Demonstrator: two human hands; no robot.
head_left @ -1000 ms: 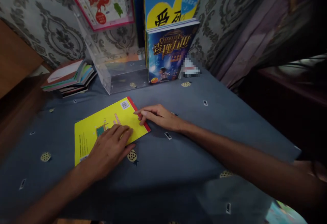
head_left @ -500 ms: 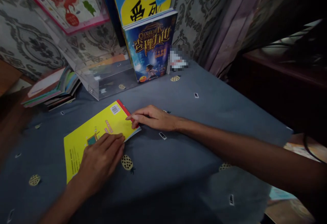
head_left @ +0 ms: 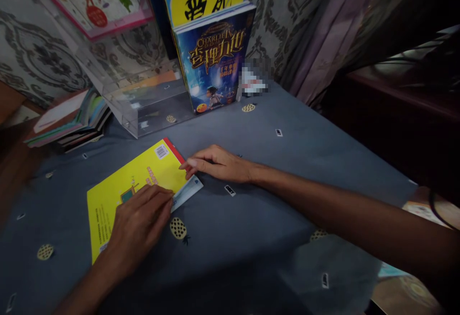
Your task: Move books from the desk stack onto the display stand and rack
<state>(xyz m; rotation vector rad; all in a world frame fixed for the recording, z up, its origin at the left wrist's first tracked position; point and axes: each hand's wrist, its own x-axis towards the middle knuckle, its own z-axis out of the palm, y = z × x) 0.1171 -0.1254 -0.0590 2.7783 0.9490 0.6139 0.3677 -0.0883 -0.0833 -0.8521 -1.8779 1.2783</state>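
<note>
A thin yellow book [head_left: 142, 171] with a red spine strip and a barcode lies on the cloth-covered table, back cover up. My left hand [head_left: 143, 221] is closed at its near edge, fingers together, with the cover edge at the fingertips. Beside those fingertips a strip of pale blue page [head_left: 189, 192] shows from under the yellow cover. At the red spine corner my right hand [head_left: 219, 164] has its fingers curled and pressed together on the book's edge. The left thumb is hidden below the hand.
A clear acrylic stand [head_left: 129, 123] is at the back, with a dark blue book [head_left: 217, 65] upright at its right end. A stack of books [head_left: 72, 121] lies at the left. The dark grey tablecloth [head_left: 251, 243] has pineapple prints; the table edge runs along the right.
More of the pale blue page shows beside the yellow cover's near edge. Both hands stay at the book with little movement. The view has shifted slightly.
</note>
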